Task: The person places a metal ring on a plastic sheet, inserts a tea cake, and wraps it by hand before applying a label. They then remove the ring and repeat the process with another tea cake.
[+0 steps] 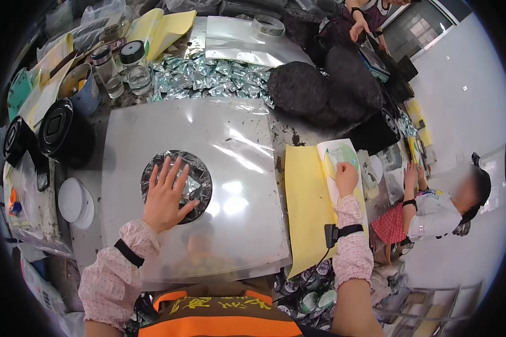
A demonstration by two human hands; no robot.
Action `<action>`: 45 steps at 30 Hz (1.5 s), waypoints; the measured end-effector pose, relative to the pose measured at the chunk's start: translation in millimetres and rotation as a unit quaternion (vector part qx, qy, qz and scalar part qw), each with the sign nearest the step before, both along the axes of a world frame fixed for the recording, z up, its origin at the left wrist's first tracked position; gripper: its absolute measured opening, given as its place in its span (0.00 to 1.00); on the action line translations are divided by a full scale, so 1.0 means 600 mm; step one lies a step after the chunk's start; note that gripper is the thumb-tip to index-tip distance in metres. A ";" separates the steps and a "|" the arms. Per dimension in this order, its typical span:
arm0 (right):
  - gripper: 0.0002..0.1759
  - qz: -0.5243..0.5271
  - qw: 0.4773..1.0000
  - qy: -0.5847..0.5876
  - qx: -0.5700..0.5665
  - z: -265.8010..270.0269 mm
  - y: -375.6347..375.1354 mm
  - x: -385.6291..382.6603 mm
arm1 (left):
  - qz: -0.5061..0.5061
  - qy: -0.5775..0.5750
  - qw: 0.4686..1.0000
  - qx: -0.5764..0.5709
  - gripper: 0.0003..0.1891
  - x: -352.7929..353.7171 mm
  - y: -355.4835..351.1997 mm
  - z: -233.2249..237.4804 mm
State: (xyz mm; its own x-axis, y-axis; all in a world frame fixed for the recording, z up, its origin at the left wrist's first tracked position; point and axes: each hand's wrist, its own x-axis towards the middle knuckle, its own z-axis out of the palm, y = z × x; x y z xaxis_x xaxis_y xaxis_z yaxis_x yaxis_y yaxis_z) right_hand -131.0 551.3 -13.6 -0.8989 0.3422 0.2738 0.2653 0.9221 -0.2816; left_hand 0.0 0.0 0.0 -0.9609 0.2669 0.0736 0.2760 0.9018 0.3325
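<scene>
My left hand [167, 196] lies flat with its fingers spread over a round dark disc in shiny wrap [200, 171], which rests on a large clear sheet [236, 224] on the table. A small silvery packet [191, 184] shows between the fingers on the disc. At the right, my right hand [346, 181] has its fingers curled together on a white printed sheet [343, 150] that lies on yellow paper [303, 208]. Whether the fingers pinch the sheet's edge is too small to tell.
Green-silver packets [208, 78] are heaped behind the sheet, beside two glass jars [136, 70]. Dark round cakes [298, 88] are stacked at back right. Black canisters [66, 132] and a white lid [76, 201] stand left. A co-worker [444, 208] is at right, another person [371, 14] behind.
</scene>
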 end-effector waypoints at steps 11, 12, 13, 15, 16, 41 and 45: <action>0.32 0.222 0.948 0.226 -0.017 0.124 -0.282 0.100 | 0.029 0.036 0.999 0.026 0.38 0.005 -0.007 0.006; 0.35 0.334 0.929 0.153 -0.042 0.066 -0.385 0.128 | 0.032 0.036 0.998 0.027 0.37 0.005 -0.007 0.007; 0.39 0.429 0.897 0.100 -0.047 0.034 -0.461 0.157 | 0.023 0.044 0.998 0.032 0.36 0.004 -0.008 0.006; 0.50 0.561 0.825 0.028 -0.062 0.049 -0.553 0.181 | -0.001 0.058 0.998 0.035 0.34 0.006 -0.016 -0.002; 0.51 0.593 0.801 0.026 -0.077 0.056 -0.578 0.179 | -0.031 0.054 0.992 0.111 0.32 0.008 -0.018 -0.014; 0.42 0.631 0.764 -0.064 -0.119 0.004 -0.710 0.120 | 0.154 0.020 0.877 0.454 0.24 -0.018 -0.042 -0.004; 0.23 0.393 0.769 -0.008 -0.503 0.052 -0.697 0.076 | 0.063 0.074 0.954 0.282 0.31 -0.016 -0.042 -0.011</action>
